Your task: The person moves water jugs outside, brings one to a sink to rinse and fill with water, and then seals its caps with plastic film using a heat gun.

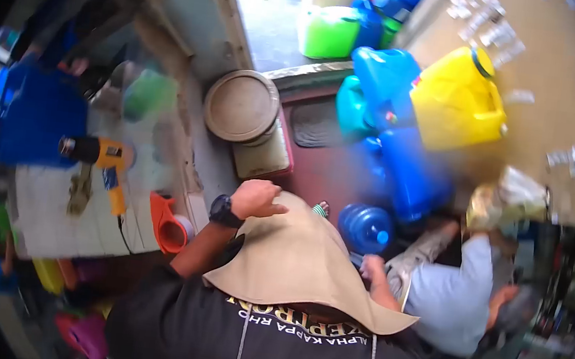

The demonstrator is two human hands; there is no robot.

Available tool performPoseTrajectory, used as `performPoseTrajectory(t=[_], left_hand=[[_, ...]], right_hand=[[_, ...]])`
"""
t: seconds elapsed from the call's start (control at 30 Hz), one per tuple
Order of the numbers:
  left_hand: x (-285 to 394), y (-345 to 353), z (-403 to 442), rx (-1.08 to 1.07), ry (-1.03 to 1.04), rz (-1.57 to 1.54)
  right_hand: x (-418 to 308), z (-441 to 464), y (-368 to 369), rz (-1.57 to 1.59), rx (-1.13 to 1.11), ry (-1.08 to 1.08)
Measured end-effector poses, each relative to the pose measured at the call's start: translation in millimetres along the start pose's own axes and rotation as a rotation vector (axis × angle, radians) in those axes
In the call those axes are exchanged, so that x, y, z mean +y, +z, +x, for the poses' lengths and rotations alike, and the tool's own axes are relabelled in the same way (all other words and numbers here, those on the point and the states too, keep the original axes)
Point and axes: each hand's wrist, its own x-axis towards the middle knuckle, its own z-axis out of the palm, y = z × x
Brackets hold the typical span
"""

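My left hand (255, 199), with a dark watch on its wrist, is open and empty, its fingers loosely curved over the beige cloth (300, 259) in front of my black shirt. My right hand (373, 267) is closed at the cloth's right edge, beside a bluish clear thing too small to make out. Just beyond it lies a round blue clear bottle (365, 229). A large blue container (409, 172) and a yellow jug (456, 99) are farther off to the right.
At left, a white table (48, 223) bears a yellow heat gun (109, 156) and an orange tape dispenser (168, 222). A lidded bucket (242, 107) stands ahead. Another person in a grey shirt (448, 297) is close on the right, by a brown table (554, 82).
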Motion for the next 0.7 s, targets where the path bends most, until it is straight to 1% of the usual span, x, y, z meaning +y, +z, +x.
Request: performPoseTrajectory(t=[0.03, 0.07, 0.1, 0.13, 0.17, 0.2, 0.23, 0.27, 0.3, 0.33, 0.37, 0.4, 0.43, 0.47, 0.53, 0.57, 0.6, 0.63, 0.67, 0.7], left_hand=[[6, 0, 9, 0.021, 0.032, -0.087], [17, -8, 18, 0.031, 0.033, -0.186], [30, -18, 26, 0.042, 0.050, -0.286], [39, -25, 32, 0.056, 0.033, -0.294], [46, -34, 40, 0.044, 0.018, -0.274], [51, -42, 50, 0.034, 0.008, -0.253], [54, -48, 60, 0.048, -0.018, -0.232], [54, -49, 71, 0.082, -0.035, -0.240], [51, -51, 82, 0.115, -0.053, -0.249], [45, -54, 94, 0.127, -0.052, -0.255], [39, -56, 105, 0.117, -0.078, -0.270], [24, -69, 136, 0.124, -0.101, -0.293], [13, -76, 152, 0.141, -0.099, -0.298], [0, -86, 171, 0.133, -0.105, -0.310], [-32, -109, 214, 0.126, -0.111, -0.331], [-48, -120, 237, 0.143, -0.111, -0.338], [-68, -134, 264, 0.128, -0.123, -0.316], [-94, -150, 289, 0.110, -0.146, -0.288], [-119, -159, 312, 0.182, -0.099, -0.289], [-131, -188, 330, 0.117, -0.117, -0.296]], right_hand=[[-36, 51, -22, 0.118, -0.028, -0.229], [-89, 85, -44, -0.343, 0.001, -0.646], [-159, 80, -49, -0.198, -0.019, -0.504], [-237, 66, -52, -0.046, -0.019, -0.364], [-281, 92, -51, 0.053, -0.065, -0.443], [-332, 82, -45, 0.201, -0.105, -0.531], [-379, 61, -38, 0.226, -0.116, -0.554], [-410, 67, -30, 0.197, -0.140, -0.596], [-437, 49, -19, 0.144, -0.137, -0.651], [-453, 50, -7, 0.163, -0.223, -0.725], [-462, 59, 8, 0.241, -0.354, -0.712], [-488, 58, 23, -0.037, -0.465, -0.645], [-500, 62, 32, -0.211, -0.450, -0.579], [-514, 71, 37, -0.365, -0.473, -0.535], [-537, 110, 47, -0.539, -0.461, -0.504], [-548, 130, 49, -0.552, -0.429, -0.525], [-556, 164, 51, -0.470, -0.453, -0.515], [-570, 169, 53, -0.413, -0.388, -0.427], [-584, 165, 56, -0.293, -0.324, -0.297], [-590, 173, 55, -0.288, -0.351, -0.299]])
